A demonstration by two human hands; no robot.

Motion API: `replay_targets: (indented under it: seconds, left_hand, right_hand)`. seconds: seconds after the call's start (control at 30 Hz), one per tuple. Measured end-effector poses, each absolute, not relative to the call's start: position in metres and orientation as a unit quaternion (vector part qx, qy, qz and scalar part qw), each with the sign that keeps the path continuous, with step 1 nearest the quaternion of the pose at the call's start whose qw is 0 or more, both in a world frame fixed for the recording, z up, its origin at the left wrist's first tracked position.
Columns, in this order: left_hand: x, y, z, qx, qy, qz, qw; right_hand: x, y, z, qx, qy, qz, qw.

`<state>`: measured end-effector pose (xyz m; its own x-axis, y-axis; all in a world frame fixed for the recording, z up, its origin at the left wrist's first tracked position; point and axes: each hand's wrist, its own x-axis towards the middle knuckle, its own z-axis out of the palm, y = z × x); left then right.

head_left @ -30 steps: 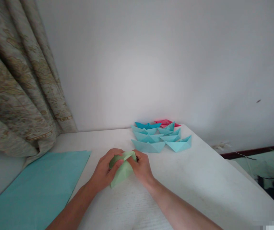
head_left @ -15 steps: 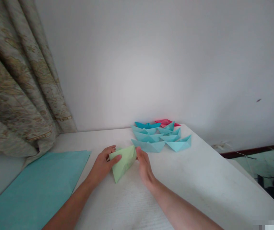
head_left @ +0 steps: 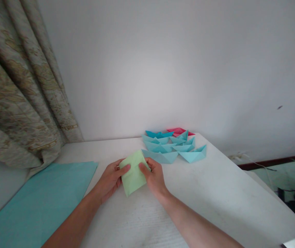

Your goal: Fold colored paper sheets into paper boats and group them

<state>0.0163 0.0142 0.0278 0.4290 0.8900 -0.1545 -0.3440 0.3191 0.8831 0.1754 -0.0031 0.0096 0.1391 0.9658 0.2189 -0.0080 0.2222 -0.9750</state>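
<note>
A pale green folded paper (head_left: 133, 173) is held flat-ish above the white table, shaped like a square diamond with a fold across it. My left hand (head_left: 108, 181) grips its left side, thumb lying on top. My right hand (head_left: 154, 175) pinches its right corner, thumb on the front face. Just behind the paper lies a row of light blue paper boats (head_left: 162, 151), the nearest almost touching the green corner. The hands hide part of the paper's edges.
A large teal paper sheet (head_left: 33, 203) lies left of the white table (head_left: 214, 203), below a patterned curtain (head_left: 20, 89). A red paper boat (head_left: 178, 131) and a darker blue one (head_left: 157, 134) sit at the far edge by the wall (head_left: 162, 69).
The green paper has gone from a pointed, opened shape to a flatter diamond. My right hand has closed on it again, and both hands sit slightly higher on the paper.
</note>
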Motion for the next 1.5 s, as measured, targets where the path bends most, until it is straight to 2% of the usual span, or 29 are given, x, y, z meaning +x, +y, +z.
replay_targets:
  seconds: [0.27, 0.33, 0.53, 0.97, 1.1, 1.2, 1.33, 1.5]
  left_hand:
    - [0.015, 0.019, 0.027, 0.373, 0.366, 0.473, 0.710]
    - [0.014, 0.017, 0.026, 0.377, 0.349, 0.453, 0.728]
    - [0.013, 0.010, 0.024, 0.428, 0.344, 0.288, 0.784]
    - [0.011, 0.011, 0.024, 0.489, 0.366, 0.274, 0.743]
    - [0.012, 0.013, 0.025, 0.493, 0.384, 0.309, 0.717]
    - [0.012, 0.015, 0.025, 0.473, 0.391, 0.350, 0.708]
    - [0.010, 0.017, 0.024, 0.453, 0.383, 0.370, 0.715]
    - [0.010, 0.021, 0.023, 0.396, 0.350, 0.447, 0.722]
  right_hand:
    - [0.176, -0.003, 0.013, -0.478, -0.514, 0.382, 0.601]
    - [0.177, -0.003, 0.014, -0.490, -0.514, 0.355, 0.609]
    - [0.180, -0.001, 0.013, -0.516, -0.500, 0.293, 0.631]
    - [0.183, 0.000, 0.007, -0.531, -0.516, 0.249, 0.625]
    - [0.184, 0.002, 0.009, -0.537, -0.491, 0.200, 0.657]
    - [0.183, 0.004, 0.012, -0.519, -0.429, 0.279, 0.685]
    - [0.179, 0.006, 0.014, -0.450, -0.393, 0.472, 0.648]
    - [0.175, 0.003, 0.015, -0.459, -0.400, 0.484, 0.629]
